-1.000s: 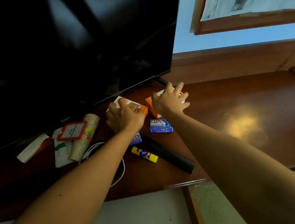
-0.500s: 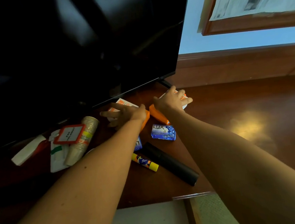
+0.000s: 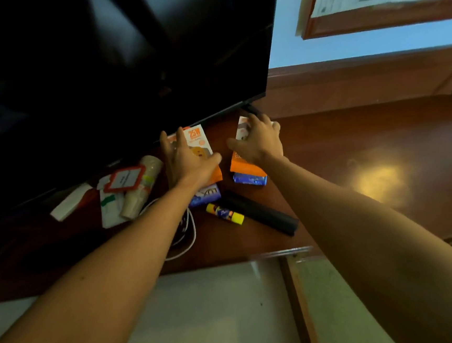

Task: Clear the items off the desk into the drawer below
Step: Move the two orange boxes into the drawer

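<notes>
Two orange-and-white boxes lie on the dark wooden desk (image 3: 330, 189) under the television's lower edge. My left hand (image 3: 188, 161) grips the left orange box (image 3: 199, 141), marked 25W, fingers over its far end and thumb on its right side. My right hand (image 3: 259, 141) grips the right orange box (image 3: 244, 164) the same way. Two blue soap packs sit just nearer me, one (image 3: 206, 196) partly under my left wrist, the other (image 3: 250, 179) below the right box. A yellow-capped glue stick (image 3: 224, 214) and a black cylinder (image 3: 261, 216) lie toward the desk's front edge.
The black television (image 3: 116, 60) overhangs the back left of the desk. At left lie a stack of paper cups (image 3: 141, 189), a red-framed card (image 3: 124, 179), white packets (image 3: 110, 208) and a white cable (image 3: 187, 240). A framed picture (image 3: 382, 1) hangs on the wall.
Both hands have reached farther back and closed around the two orange boxes, which now lie lengthwise and farther apart. The view has shifted slightly.
</notes>
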The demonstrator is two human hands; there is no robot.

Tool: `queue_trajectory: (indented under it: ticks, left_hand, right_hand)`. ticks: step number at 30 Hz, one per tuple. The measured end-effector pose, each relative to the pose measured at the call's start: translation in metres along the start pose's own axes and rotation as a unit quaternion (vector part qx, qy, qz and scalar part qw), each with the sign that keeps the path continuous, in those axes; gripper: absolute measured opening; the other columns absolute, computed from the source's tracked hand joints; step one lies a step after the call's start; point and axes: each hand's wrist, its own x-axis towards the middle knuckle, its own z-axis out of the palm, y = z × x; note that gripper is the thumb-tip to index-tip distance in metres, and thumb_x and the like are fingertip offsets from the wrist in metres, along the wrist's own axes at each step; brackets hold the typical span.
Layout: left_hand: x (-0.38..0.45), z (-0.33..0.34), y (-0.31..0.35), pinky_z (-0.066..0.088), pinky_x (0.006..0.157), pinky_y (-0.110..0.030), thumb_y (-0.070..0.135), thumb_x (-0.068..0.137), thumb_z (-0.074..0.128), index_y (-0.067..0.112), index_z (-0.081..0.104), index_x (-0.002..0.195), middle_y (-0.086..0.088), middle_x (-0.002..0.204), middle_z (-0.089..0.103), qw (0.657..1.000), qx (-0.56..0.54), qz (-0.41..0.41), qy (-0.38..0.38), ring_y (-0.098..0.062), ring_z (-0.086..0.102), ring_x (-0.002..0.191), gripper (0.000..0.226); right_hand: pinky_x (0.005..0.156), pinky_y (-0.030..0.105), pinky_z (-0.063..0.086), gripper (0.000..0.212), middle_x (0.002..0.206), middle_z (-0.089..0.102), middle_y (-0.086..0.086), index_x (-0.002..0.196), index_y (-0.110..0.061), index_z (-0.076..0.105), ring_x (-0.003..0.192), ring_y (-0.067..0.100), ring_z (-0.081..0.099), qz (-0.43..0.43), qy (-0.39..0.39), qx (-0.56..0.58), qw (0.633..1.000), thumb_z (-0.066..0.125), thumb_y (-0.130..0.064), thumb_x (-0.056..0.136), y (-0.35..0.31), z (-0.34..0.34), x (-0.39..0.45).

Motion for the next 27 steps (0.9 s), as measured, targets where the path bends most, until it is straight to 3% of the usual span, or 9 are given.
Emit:
queue_trajectory:
  ticks: [6, 10, 14, 21, 27]
  left_hand:
    - [-0.068, -0.040, -0.024, 0.035, 0.112, -0.038, 0.050, 0.074, 0.080, 0.025, 0.017, 0.159, -0.002, 0.167, -0.009, 0.998, -0.013, 0.046, -0.030, -0.024, 0.011, 0.152, 0.108]
    - [-0.112, -0.058, -0.052, 0.035, 0.116, -0.040, 0.053, 0.069, 0.081, 0.025, 0.020, 0.158, -0.003, 0.167, -0.007, 0.997, -0.017, 0.057, -0.053, -0.026, 0.020, 0.151, 0.112]
    - [-0.161, -0.075, -0.083, 0.031, 0.117, -0.039, 0.049, 0.070, 0.082, 0.025, 0.020, 0.158, 0.000, 0.166, -0.008, 0.993, -0.010, 0.067, -0.092, -0.024, 0.012, 0.152, 0.110]
    - [-0.255, -0.072, -0.144, 0.044, 0.107, -0.041, 0.048, 0.070, 0.082, 0.029, 0.018, 0.158, 0.008, 0.165, -0.012, 0.978, 0.006, 0.105, -0.179, -0.025, 0.025, 0.148, 0.111]
    - [-0.295, -0.052, -0.172, 0.042, 0.103, -0.032, 0.046, 0.070, 0.082, 0.026, 0.017, 0.158, 0.004, 0.165, -0.015, 0.964, 0.024, 0.136, -0.228, -0.022, 0.025, 0.146, 0.111]
  right_hand:
    - [0.102, 0.050, 0.040, 0.091, 0.157, 0.030, 0.006, 0.153, -0.017, 0.033, 0.143, 0.035, 0.019, -0.016, 0.009, -0.001, 1.000, 0.066, -0.055, 0.077, -0.018, -0.014, -0.101]
    - [0.105, 0.049, 0.039, 0.094, 0.155, 0.033, 0.006, 0.151, -0.018, 0.036, 0.141, 0.033, 0.023, -0.011, -0.004, -0.009, 1.000, 0.064, -0.061, 0.073, -0.030, -0.005, -0.171]
    - [0.105, 0.050, 0.042, 0.089, 0.151, 0.036, 0.005, 0.147, -0.016, 0.040, 0.134, 0.033, 0.028, -0.019, -0.016, -0.033, 0.999, 0.067, -0.058, 0.073, -0.023, 0.010, -0.230]
    - [0.108, 0.055, 0.038, 0.096, 0.158, 0.026, 0.002, 0.152, -0.024, 0.031, 0.143, 0.037, 0.018, 0.003, -0.057, -0.084, 0.995, 0.067, -0.060, 0.071, 0.008, 0.033, -0.316]
    - [0.106, 0.052, 0.039, 0.098, 0.160, 0.022, 0.003, 0.153, -0.025, 0.026, 0.147, 0.038, 0.008, 0.004, -0.100, -0.117, 0.988, 0.070, -0.056, 0.072, 0.029, 0.056, -0.372]
